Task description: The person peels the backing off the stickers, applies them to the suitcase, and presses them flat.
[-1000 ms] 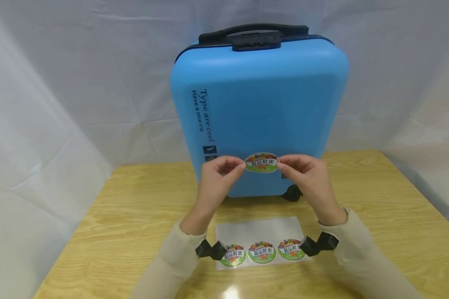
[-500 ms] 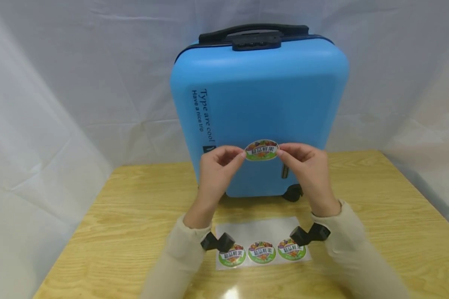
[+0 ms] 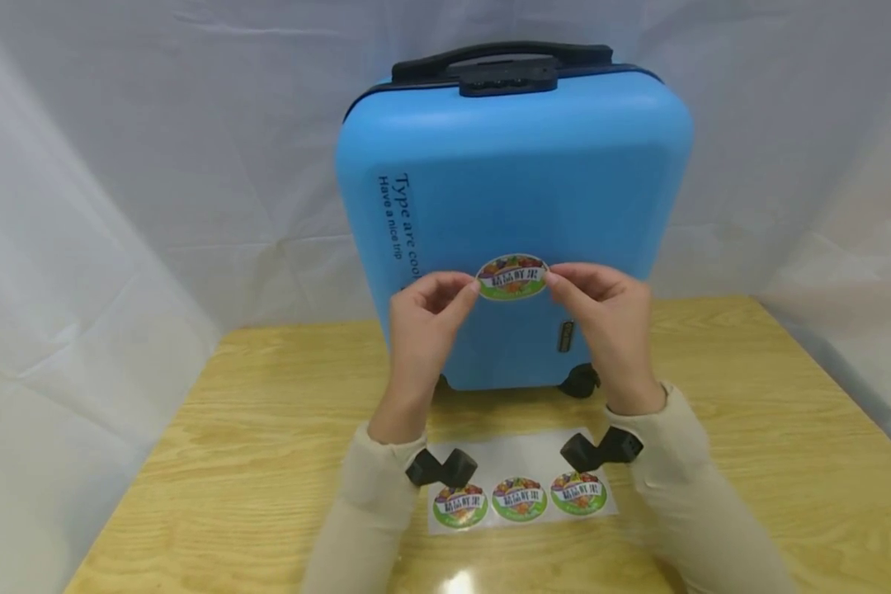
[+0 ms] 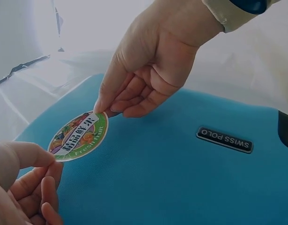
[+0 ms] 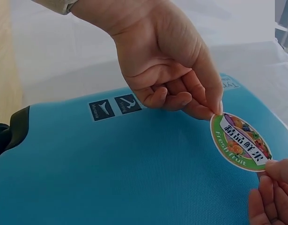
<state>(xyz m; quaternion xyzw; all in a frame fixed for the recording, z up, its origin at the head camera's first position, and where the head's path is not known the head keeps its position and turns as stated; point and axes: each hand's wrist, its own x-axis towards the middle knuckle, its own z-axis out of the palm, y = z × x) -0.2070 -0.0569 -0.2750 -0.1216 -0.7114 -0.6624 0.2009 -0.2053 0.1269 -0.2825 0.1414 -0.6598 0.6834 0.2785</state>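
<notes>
An oval fruit sticker (image 3: 512, 277), green and white with printed fruit, is stretched level between both hands. My left hand (image 3: 421, 330) pinches its left end between thumb and forefinger, and my right hand (image 3: 615, 330) pinches the right end the same way. Directly behind it stands an upright blue suitcase (image 3: 535, 190); whether the sticker touches the shell I cannot tell. In the left wrist view, the sticker (image 4: 79, 136) lies near the suitcase face, away from the SWISS POLO badge (image 4: 225, 139). From the right wrist, the sticker (image 5: 240, 142) shows "Fresh fruit" lettering.
On the wooden table (image 3: 282, 396), a white backing sheet (image 3: 505, 454) bears three matching stickers (image 3: 519, 499) below my forearms. The suitcase has black lettering on its left side, a black top handle (image 3: 505, 54) and a wheel (image 3: 581, 380). White cloth (image 3: 193, 165) hangs behind.
Both hands have risen steadily with the sticker, from low on the suitcase face toward its middle. The badge at lower right has come into view. The backing sheet stays in place.
</notes>
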